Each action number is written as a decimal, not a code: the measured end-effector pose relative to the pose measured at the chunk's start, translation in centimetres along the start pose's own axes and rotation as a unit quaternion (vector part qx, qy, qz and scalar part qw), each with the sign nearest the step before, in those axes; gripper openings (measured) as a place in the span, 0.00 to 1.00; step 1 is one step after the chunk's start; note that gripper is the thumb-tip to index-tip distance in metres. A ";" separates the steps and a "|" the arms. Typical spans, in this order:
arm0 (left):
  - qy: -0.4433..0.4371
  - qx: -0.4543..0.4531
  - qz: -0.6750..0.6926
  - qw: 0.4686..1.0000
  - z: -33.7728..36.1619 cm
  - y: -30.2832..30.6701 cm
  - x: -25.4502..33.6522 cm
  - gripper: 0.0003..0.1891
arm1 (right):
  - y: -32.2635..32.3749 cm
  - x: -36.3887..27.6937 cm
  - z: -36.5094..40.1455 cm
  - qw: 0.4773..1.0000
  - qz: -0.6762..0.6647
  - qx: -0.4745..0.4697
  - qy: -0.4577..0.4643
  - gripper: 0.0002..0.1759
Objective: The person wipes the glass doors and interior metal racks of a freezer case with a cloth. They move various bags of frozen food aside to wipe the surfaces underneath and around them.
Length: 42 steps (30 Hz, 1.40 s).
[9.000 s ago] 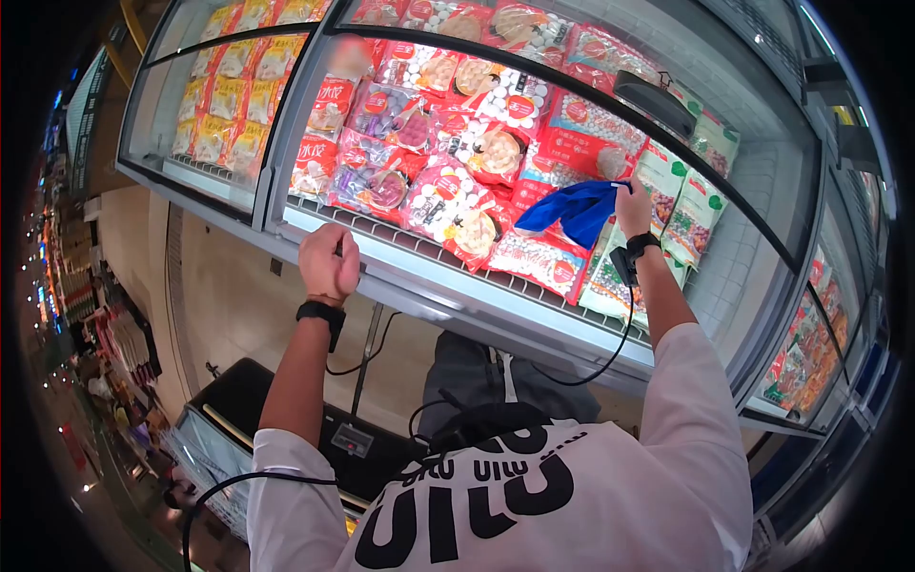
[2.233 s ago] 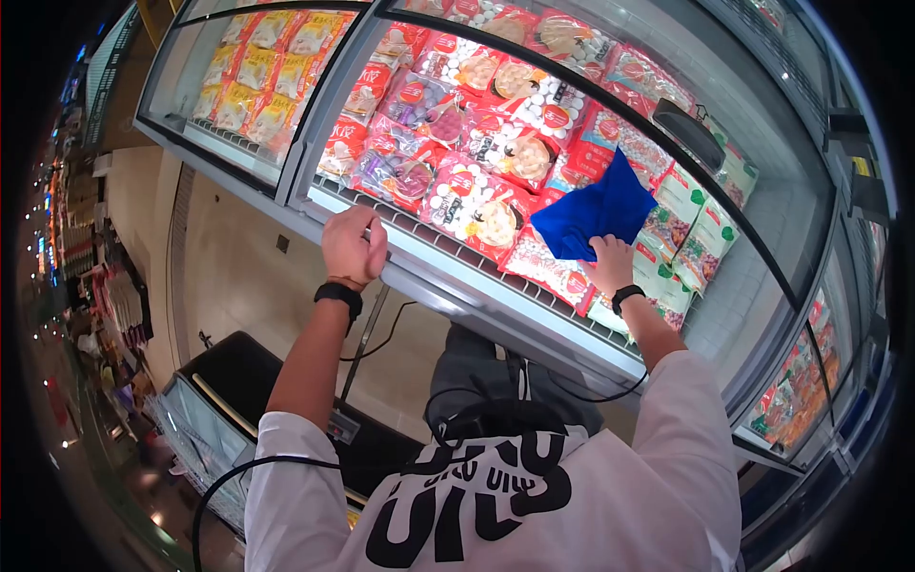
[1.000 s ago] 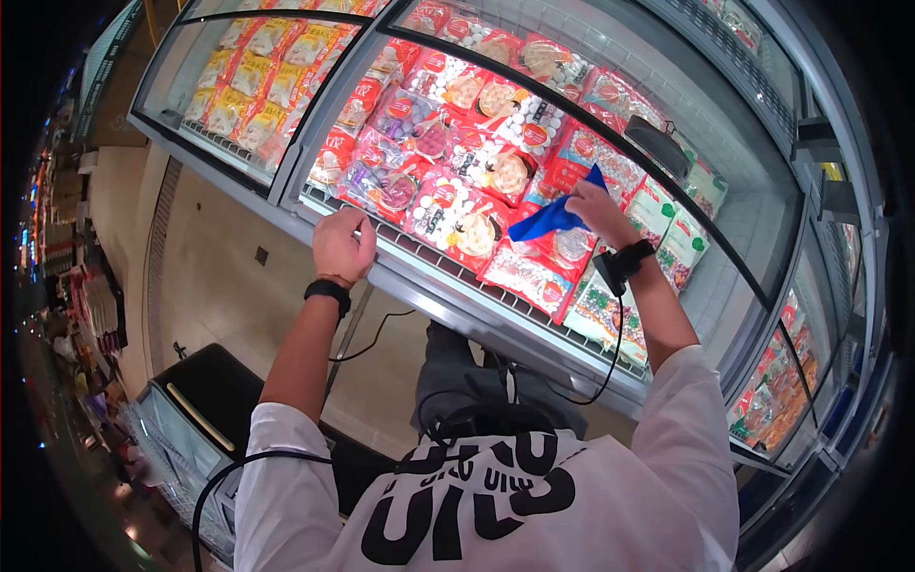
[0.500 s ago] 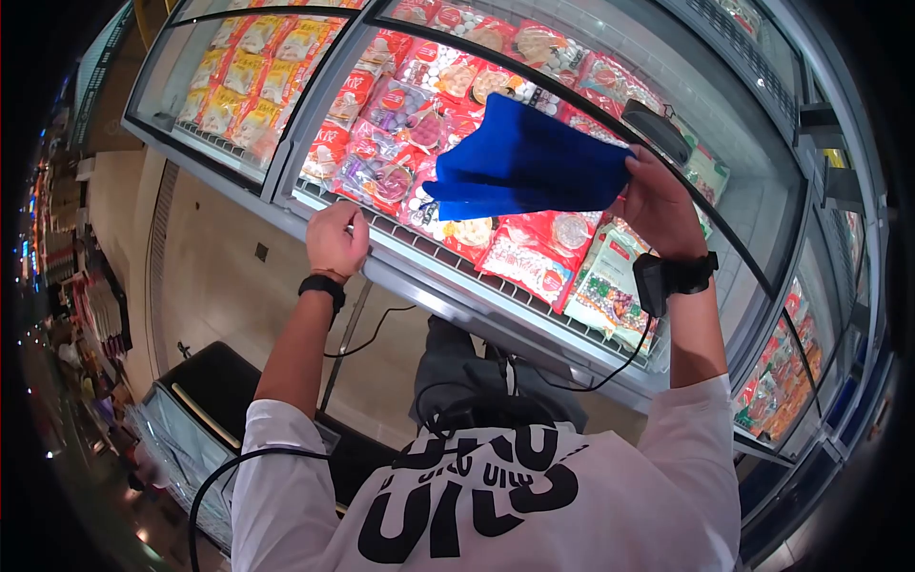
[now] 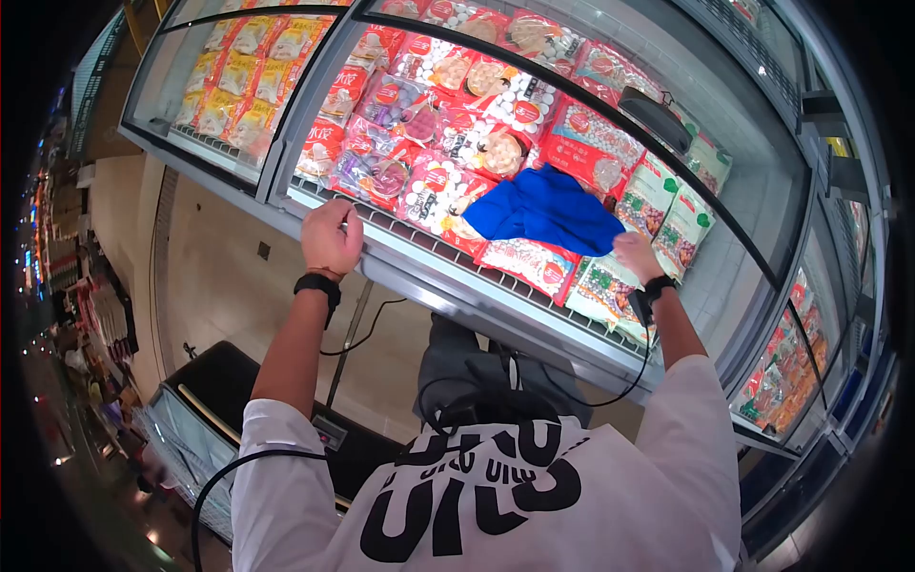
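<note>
Blue cloth (image 5: 548, 212) over bags (image 5: 438, 186), short of lid edge (image 5: 477, 44) | right hand (image 5: 635, 254) pinching end | left hand (image 5: 332, 236) curled at rim (image 5: 429, 286), hold unclear

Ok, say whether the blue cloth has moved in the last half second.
Yes: the blue cloth now appears nearer the freezer's front rail in this view.

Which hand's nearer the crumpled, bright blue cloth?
Right. The right hand holds the cloth by its right end; the left hand, curled, is apart from it, off to its left at the long grey freezer rim.
</note>
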<state>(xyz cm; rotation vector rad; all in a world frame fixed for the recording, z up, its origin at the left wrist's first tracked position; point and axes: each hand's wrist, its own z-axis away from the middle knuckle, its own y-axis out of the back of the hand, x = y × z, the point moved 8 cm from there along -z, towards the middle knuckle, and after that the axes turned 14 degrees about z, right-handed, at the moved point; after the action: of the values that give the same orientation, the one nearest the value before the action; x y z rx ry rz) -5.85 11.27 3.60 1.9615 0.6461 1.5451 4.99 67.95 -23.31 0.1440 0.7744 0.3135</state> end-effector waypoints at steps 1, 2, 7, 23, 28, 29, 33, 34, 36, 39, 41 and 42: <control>-0.008 -0.001 -0.009 1.000 -0.1 0.0 0.0 0.06 | -2.6 -4.9 0.5 0.984 0.163 0.050 0.048 0.16; -0.011 -0.002 -0.010 1.000 -0.2 -0.1 0.1 0.06 | -4.9 -7.8 0.1 0.944 0.261 0.075 0.188 0.18; -0.002 -0.014 -0.015 1.000 -0.2 -0.2 -0.1 0.06 | -15.4 -15.2 0.6 0.852 0.482 0.013 0.205 0.23; -0.014 0.001 -0.007 1.000 -0.3 0.1 0.5 0.05 | -18.3 -12.4 -1.9 0.848 0.496 0.107 0.150 0.06; -0.014 0.004 -0.006 1.000 -0.1 0.0 0.4 0.05 | -19.6 -12.6 2.4 0.825 0.489 -0.061 0.278 0.04; -0.016 0.009 -0.003 1.000 -0.2 0.3 0.4 0.05 | -20.3 -10.9 3.1 0.816 0.477 -0.189 0.267 0.05; -0.015 0.004 -0.024 1.000 0.0 0.2 -0.1 0.05 | -18.3 -0.7 5.8 0.542 0.665 -0.449 0.250 0.06; -0.016 0.006 -0.024 1.000 -0.1 0.3 -0.1 0.05 | -16.2 0.3 5.6 0.603 0.650 -0.454 0.095 0.07; -0.008 -0.009 -0.018 1.000 -0.1 0.2 -0.2 0.05 | -14.0 -1.6 8.0 0.707 0.532 -0.453 -0.112 0.13; -0.007 -0.001 0.000 1.000 -0.2 0.2 0.0 0.05 | -13.2 -3.7 4.9 0.879 0.331 -0.328 -0.101 0.14; -0.005 0.000 -0.003 1.000 -0.3 0.2 0.1 0.05 | -11.4 -4.6 -0.1 0.973 0.196 -0.106 0.066 0.12; -0.005 0.001 -0.003 1.000 -0.3 0.2 0.2 0.05 | -10.5 -5.7 -1.0 0.969 0.225 -0.015 0.095 0.11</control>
<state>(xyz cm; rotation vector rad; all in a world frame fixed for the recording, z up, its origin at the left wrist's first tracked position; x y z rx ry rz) -6.06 11.30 3.90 1.9668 0.6485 1.5304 2.80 56.18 -22.81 0.2653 0.9244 0.7789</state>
